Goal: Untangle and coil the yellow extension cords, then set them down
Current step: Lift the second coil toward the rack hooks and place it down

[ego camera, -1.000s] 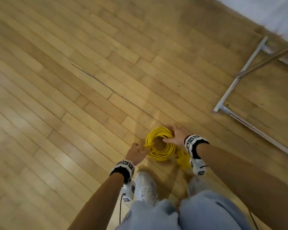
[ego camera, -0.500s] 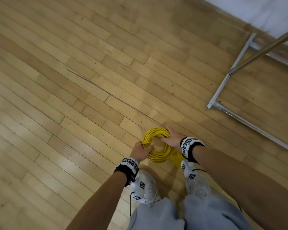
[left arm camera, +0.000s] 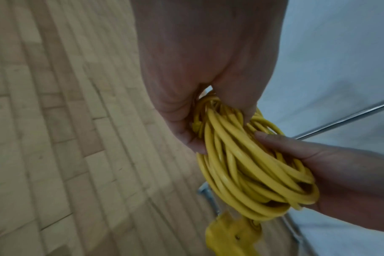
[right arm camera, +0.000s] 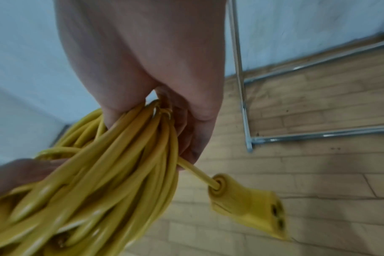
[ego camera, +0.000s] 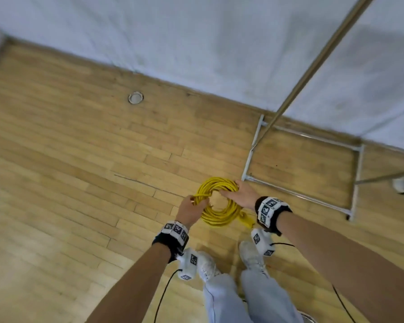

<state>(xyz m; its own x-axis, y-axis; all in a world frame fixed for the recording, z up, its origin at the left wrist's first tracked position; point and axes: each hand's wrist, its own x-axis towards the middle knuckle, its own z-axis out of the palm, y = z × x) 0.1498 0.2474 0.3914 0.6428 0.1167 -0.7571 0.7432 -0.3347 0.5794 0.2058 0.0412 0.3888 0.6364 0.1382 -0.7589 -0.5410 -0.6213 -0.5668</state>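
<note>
A coiled yellow extension cord (ego camera: 219,214) (left arm camera: 241,164) (right arm camera: 103,181) hangs in the air between my two hands, above the wooden floor. My left hand (ego camera: 193,207) (left arm camera: 208,121) grips the left side of the coil, fingers curled round the strands. On the right side my right hand (ego camera: 239,194) (right arm camera: 164,124) (left arm camera: 318,164) holds the bundle with fingers wrapped round it. The yellow socket end (ego camera: 246,219) (right arm camera: 248,206) (left arm camera: 232,237) dangles free below the coil.
A metal rack frame (ego camera: 303,194) (right arm camera: 245,121) stands on the floor (ego camera: 79,183) to the right, with a slanted pole (ego camera: 317,59) rising from it. A white wall (ego camera: 219,43) lies ahead. A round floor fitting (ego camera: 135,97) is near it. My shoes (ego camera: 208,264) are below.
Both hands have lifted the coil from the floor and closed round it. My view has tilted up, so the wall and the whole rack frame show now.
</note>
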